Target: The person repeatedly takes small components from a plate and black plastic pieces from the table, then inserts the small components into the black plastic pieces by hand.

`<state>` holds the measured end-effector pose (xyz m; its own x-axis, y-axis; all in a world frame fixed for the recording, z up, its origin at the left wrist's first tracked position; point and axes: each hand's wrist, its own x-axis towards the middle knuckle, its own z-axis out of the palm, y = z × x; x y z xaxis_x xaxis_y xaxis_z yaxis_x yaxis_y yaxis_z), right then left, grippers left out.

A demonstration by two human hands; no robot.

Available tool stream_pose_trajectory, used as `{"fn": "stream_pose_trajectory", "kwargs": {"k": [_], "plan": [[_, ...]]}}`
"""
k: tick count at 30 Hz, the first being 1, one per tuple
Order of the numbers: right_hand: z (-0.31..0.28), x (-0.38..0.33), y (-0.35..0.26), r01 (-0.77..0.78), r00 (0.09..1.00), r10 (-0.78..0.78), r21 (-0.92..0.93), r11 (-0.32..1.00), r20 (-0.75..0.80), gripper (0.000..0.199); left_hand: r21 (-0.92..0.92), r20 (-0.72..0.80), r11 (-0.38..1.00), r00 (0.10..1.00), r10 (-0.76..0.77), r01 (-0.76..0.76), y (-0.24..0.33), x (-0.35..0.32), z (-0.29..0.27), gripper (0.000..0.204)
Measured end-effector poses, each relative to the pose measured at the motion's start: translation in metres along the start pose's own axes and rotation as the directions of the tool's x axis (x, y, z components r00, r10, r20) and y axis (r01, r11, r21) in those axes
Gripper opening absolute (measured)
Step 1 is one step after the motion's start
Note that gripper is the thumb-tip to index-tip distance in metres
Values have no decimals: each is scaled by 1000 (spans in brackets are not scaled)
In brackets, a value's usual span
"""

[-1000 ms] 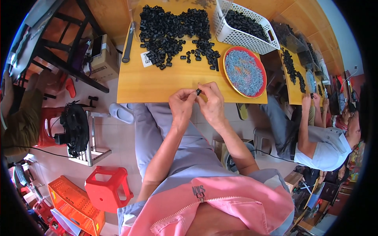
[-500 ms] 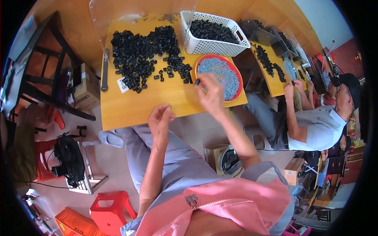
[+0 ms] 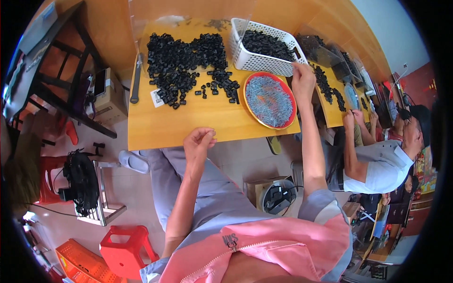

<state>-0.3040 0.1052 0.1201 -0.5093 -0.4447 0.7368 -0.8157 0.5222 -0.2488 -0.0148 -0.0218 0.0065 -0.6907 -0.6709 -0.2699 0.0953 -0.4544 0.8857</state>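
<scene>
My left hand (image 3: 198, 144) hovers over the near edge of the yellow table (image 3: 165, 127), thumb and fingers pinched; whatever they hold is too small to make out. Beyond the dish, my right hand (image 3: 303, 80) is raised at the front right corner of the white perforated basket (image 3: 264, 65), its fingers closed together. I cannot see what, if anything, is between them. Small black plastic parts (image 3: 271, 45) fill much of the basket. A red dish (image 3: 293, 106) holds many small bluish metal pieces (image 3: 269, 101). Loose black parts (image 3: 165, 56) lie heaped on the table's left half.
A black strap-like bar (image 3: 136, 80) lies along the table's left side, near a white label (image 3: 156, 97). To the right, a person in a light shirt (image 3: 377, 165) works at another table. A red stool (image 3: 126, 250) stands on the floor at lower left.
My right hand has moved from above the red dish, where it held a small black part, up and right to the basket's corner. The left hand stays pinched near the table edge.
</scene>
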Motion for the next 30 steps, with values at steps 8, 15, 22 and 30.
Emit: {"fn": "stream_pose_trajectory", "kwargs": {"k": [8,15,22,30], "plan": [[29,-73,-90,-91,934,-23,302,949,357,10,-43,31,999,1000,-3,4,-6,4,3,12],[109,-84,-114,-25,911,-104,304,952,399,15,-18,39,1000,999,-1,2,-5,2,4,11],[120,-84,-112,-79,906,-41,265,961,421,13,-26,41,1000,999,1,0,-5,0,1,10],[107,-89,-116,-191,907,17,373,908,422,15,-24,29,999,999,-21,22,-5,0,-2,11]]}}
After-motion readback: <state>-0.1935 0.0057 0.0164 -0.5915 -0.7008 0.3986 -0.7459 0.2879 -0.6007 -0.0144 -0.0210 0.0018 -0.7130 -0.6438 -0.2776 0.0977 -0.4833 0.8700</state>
